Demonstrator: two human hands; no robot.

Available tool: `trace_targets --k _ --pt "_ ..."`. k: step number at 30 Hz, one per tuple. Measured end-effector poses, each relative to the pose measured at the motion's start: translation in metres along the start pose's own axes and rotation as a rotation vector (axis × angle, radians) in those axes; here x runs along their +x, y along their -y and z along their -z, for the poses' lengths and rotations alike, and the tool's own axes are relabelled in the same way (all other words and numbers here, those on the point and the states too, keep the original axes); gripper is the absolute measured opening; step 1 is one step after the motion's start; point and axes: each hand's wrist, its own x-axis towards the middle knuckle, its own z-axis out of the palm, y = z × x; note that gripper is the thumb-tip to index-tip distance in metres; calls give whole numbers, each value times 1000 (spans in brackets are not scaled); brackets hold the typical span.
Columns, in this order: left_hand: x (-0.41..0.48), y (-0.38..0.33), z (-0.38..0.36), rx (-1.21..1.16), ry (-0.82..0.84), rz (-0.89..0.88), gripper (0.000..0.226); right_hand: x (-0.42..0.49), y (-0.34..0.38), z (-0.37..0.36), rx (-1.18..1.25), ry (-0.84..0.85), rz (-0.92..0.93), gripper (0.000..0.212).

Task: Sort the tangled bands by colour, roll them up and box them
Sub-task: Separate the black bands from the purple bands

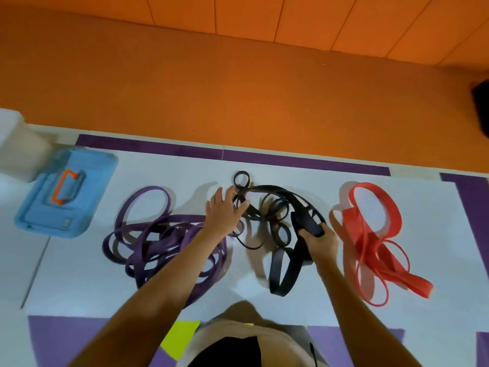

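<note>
My right hand [320, 242] grips a folded black band [308, 225]; my left hand [225, 210] rests spread on the black pile [267, 207]. Purple bands [164, 242] lie left of that pile, red bands [370, 234] right. Sorting looks finished to me, while rolling and boxing remain. The blue lid [63, 192] sits farther left.

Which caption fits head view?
Right hand grips a black band, left hand touches the black tangle, between purple bands and red bands.

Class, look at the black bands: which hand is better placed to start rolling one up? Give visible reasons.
Right, probably. The right hand grips a folded stretch of the black bands; the left hand lies open on the tangle, holding nothing, so it suits steadying.
</note>
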Motion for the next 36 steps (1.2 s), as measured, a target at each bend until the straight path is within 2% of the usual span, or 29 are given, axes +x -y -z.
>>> trace_targets --k 3,5,9,12,17,23,26,30,36 --pt "27 -27 -8 -187 123 159 86 17 -11 8 -24 46 10 24" --pt "38 -42 -15 -243 144 231 93 28 -17 12 -11 79 13 26" --pt "50 -61 -34 -242 136 183 99 46 -28 15 -14 129 30 30" --pt "54 -67 -46 -155 99 215 90 56 -32 19 44 159 26 27" --pt "61 -72 -51 102 -12 169 48 69 -41 22 141 202 4 27" --pt "64 -73 -53 264 14 49 40 76 -42 28 241 238 6 29" --pt "66 -78 -49 125 -63 119 25 75 -36 33 288 233 42 34" --pt "35 -87 -38 -122 -174 177 12 64 -23 41 386 247 20 25" --pt "-59 -89 -18 -550 -269 229 10 22 11 49 463 312 108 18"
